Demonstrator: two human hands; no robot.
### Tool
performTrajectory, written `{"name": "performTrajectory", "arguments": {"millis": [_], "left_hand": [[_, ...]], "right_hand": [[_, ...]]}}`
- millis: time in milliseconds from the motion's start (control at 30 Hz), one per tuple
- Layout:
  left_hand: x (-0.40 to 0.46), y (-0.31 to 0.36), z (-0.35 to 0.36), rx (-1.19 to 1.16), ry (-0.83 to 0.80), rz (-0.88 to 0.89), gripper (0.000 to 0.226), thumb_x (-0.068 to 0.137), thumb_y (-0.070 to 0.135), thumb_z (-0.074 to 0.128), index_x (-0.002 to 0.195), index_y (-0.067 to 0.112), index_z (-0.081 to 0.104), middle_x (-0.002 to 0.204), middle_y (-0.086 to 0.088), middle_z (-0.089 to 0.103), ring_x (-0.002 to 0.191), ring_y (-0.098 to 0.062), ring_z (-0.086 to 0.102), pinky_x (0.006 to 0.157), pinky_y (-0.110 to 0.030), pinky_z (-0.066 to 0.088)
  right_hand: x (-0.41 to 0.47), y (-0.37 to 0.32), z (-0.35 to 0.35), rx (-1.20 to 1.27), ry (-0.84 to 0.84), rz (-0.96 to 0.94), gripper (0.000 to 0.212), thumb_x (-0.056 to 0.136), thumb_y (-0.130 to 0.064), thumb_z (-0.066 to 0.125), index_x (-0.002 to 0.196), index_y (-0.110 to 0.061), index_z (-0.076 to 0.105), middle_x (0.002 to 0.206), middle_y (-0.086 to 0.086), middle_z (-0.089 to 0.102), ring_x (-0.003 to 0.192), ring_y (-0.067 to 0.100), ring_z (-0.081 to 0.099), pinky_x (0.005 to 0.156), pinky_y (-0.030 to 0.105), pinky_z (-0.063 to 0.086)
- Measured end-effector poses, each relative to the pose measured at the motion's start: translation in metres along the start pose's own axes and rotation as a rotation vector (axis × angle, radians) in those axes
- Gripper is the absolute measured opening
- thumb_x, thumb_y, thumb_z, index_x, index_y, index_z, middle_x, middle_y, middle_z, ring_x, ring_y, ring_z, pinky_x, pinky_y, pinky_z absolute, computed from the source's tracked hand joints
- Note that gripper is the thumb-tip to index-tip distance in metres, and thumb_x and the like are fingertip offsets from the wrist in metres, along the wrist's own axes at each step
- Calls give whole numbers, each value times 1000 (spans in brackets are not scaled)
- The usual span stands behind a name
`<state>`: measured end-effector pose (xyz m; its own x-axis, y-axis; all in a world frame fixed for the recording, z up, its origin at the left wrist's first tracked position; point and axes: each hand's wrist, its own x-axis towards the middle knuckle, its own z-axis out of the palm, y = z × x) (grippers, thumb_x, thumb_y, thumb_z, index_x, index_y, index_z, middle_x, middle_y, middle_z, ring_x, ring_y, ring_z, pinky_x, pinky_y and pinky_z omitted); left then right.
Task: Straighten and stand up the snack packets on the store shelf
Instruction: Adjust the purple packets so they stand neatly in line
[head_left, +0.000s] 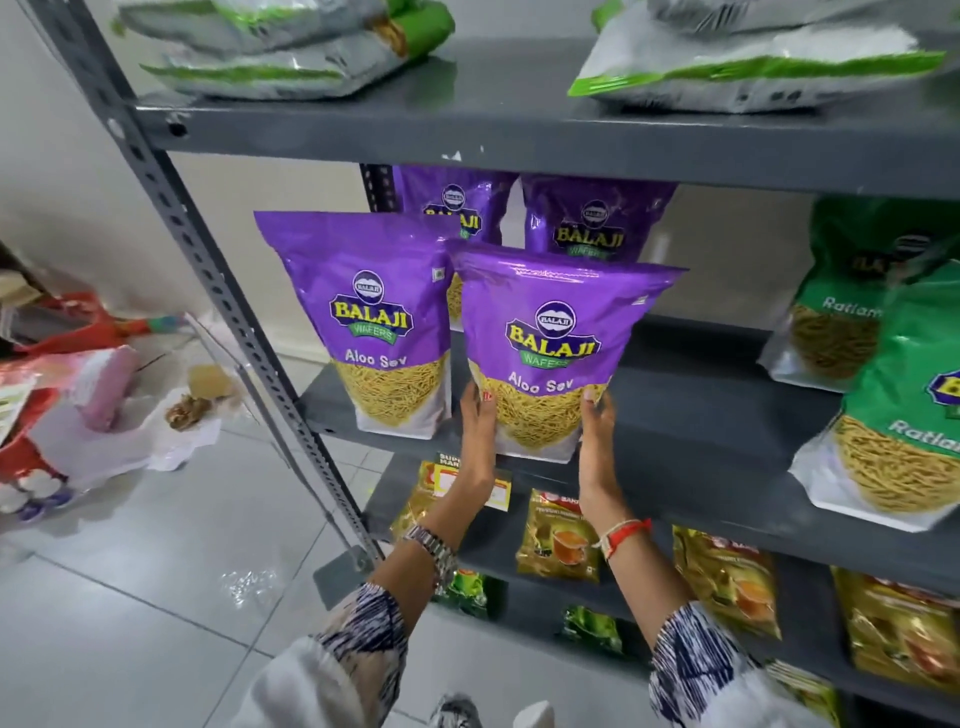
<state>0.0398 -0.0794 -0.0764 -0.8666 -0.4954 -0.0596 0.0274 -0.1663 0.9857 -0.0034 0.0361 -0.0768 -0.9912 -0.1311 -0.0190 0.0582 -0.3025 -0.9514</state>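
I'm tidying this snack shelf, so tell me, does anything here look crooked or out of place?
Yes. The purple Aloo Sev packet held between the left hand and right hand leans right and overhangs the shelf edge. On the top shelf, the green-and-white packets lie flat. Wrappers and bags litter the floor at left.

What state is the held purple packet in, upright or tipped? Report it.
Upright, leaning slightly. The purple packet stands on its base at the shelf edge, top seal uppermost, with the left hand and right hand gripping its lower sides.
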Motion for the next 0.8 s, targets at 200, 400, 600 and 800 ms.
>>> {"name": "performTrajectory", "arguments": {"millis": [200, 400, 600, 800], "left_hand": [[-16, 1, -16, 85, 118, 152, 41, 98, 29, 34, 137, 16, 36, 136, 4, 43, 125, -6, 39, 100, -15, 32], [-10, 12, -73, 78, 595, 406, 14, 89, 20, 42, 100, 19, 51, 100, -1, 51, 92, -8, 50, 81, -21, 40], [33, 29, -132, 37, 552, 240, 52, 92, 36, 35, 138, 13, 32, 143, -9, 34, 129, -15, 35, 107, -29, 32], [41, 36, -138, -17, 302, 148, 41, 93, 49, 31, 131, 34, 36, 143, -1, 43, 130, -19, 43, 107, -45, 38]], "right_hand": [[-32, 3, 8, -19, 398, -78, 40, 86, -29, 60, 124, -18, 51, 127, 10, 53, 113, 17, 55, 88, 25, 44], [-80, 27, 59, -167, 59, -185, 20, 80, -38, 57, 100, -41, 53, 108, 12, 56, 93, 19, 56, 76, 16, 46], [-64, 26, 129, -267, -286, 14, 63, 82, -50, 52, 134, -17, 42, 136, 14, 47, 125, 24, 46, 105, 36, 40], [-43, 32, 153, -288, -222, 94, 85, 76, -74, 47, 146, -31, 25, 152, 1, 39, 140, 20, 33, 115, 51, 30]]}}
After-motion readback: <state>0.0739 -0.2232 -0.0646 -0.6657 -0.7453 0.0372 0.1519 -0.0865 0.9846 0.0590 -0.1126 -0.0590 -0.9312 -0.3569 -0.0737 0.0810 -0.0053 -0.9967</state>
